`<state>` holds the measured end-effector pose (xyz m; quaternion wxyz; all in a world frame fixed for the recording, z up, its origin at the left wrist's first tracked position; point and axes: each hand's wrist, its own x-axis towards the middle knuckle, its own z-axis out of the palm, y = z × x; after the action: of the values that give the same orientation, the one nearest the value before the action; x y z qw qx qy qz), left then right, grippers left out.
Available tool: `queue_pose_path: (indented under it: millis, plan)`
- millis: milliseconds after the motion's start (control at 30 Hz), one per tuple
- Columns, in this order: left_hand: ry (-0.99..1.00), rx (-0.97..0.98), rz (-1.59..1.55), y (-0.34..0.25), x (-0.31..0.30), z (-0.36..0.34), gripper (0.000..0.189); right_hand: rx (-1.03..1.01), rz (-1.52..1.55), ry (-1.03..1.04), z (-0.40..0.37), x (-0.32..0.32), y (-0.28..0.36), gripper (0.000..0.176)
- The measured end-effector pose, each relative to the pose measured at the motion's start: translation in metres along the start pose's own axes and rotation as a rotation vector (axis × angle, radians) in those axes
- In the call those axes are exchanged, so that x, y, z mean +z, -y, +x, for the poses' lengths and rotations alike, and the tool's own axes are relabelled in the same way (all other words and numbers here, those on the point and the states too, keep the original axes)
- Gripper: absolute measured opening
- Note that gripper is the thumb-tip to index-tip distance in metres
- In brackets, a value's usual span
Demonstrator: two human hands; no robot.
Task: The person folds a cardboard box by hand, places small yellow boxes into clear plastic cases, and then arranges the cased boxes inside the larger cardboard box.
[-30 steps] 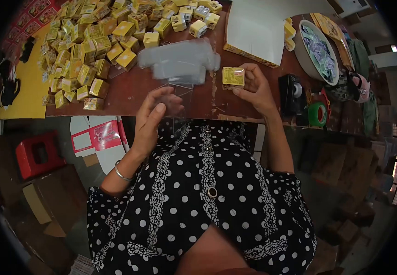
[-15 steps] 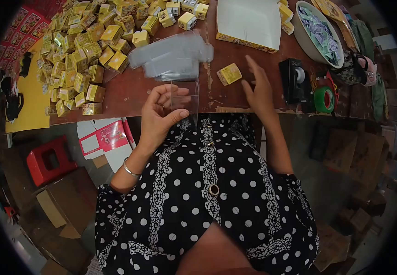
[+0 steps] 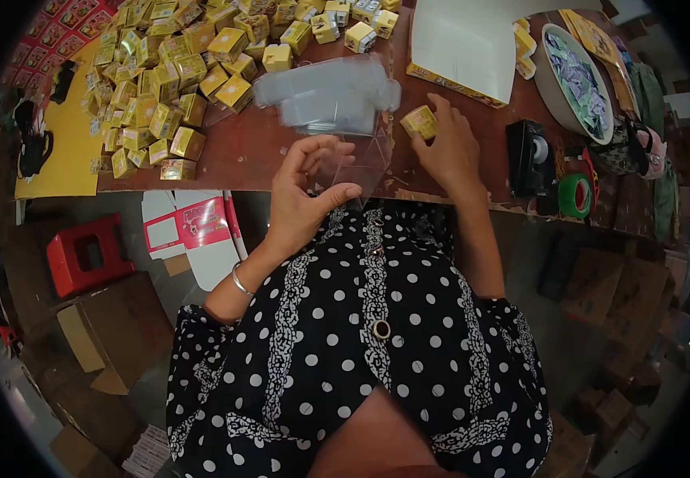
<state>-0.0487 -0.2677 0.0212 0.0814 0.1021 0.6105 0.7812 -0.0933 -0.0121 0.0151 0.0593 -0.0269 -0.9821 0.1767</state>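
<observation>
My left hand (image 3: 311,182) holds a clear plastic box (image 3: 363,166) at the table's front edge, thumb on its near side and fingers curled round the other. My right hand (image 3: 450,153) has its thumb and fingers closed about a small yellow box (image 3: 419,123), which sits tilted in the grip. Just beyond the clear box lies a stack of flat clear plastic sleeves (image 3: 325,95). To the left spreads a large heap of small yellow boxes (image 3: 166,88), some wrapped in shiny clear plastic.
A shallow white carton tray (image 3: 460,48) stands at the back. On the right are a basin (image 3: 553,88) of purple and green sachets, a black tape dispenser (image 3: 527,159) and a green tape roll (image 3: 574,196). A red stool (image 3: 90,253) and cardboard boxes (image 3: 126,327) stand below on the floor.
My right hand has come in from hovering open beside the small yellow box and closed on it; the box has turned. The clear box in my left hand has tilted.
</observation>
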Motion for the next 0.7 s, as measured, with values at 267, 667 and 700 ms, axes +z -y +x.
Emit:
queue_pose_path:
  millis: [267,667,700]
  plan:
    - [0.055,-0.028,0.02,0.003,0.006,0.004,0.064,-0.161,1.053,-0.106,-0.02,-0.059,0.034,0.051]
    - [0.077,-0.073,-0.077,-0.001,0.016,0.002,0.064,-0.625,0.541,0.115,-0.019,-0.081,0.043,0.041]
    - [0.066,-0.046,-0.114,-0.001,0.019,0.003,0.065,-0.625,0.54,0.114,-0.02,-0.08,0.045,0.041]
